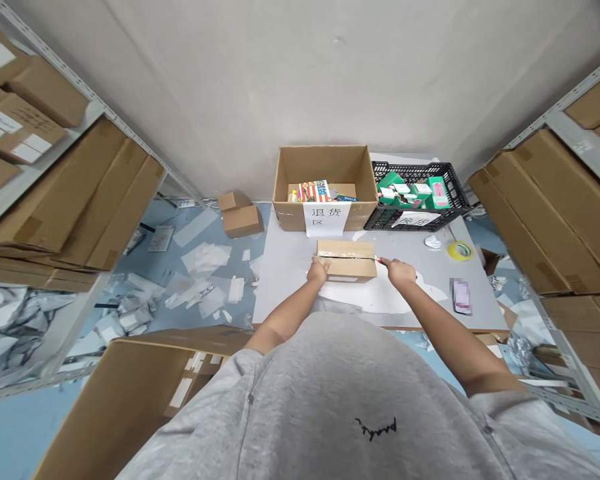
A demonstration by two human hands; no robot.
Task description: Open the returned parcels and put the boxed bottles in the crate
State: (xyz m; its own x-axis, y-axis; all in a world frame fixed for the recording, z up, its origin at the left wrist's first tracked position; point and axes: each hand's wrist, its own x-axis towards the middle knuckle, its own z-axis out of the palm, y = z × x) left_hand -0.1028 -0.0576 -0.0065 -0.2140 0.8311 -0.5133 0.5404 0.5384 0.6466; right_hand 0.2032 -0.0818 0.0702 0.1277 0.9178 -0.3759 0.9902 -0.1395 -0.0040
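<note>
One taped brown cardboard box (347,261) is steadied by the left hand (319,271) pressed on its corner, while a thin red-tipped tool (381,261) is pinched by the right hand (397,272).

Box: small brown cardboard carton (347,268), lying flat and closed
Tape: clear strip (347,256) running lengthwise across its top
Place: sitting near the front of the grey table (285,293)

the small box (347,267) in front of me is rough, matt corrugated cardboard, and the clear plastic tape (347,256) across its top looks glossy. the table top (290,280) is smooth, matt grey. the crate (447,175) is black plastic, the shelf rail (575,127) painted metal, the sign (326,219) thin white paper, and my shirt (300,393) soft grey cloth.
</note>
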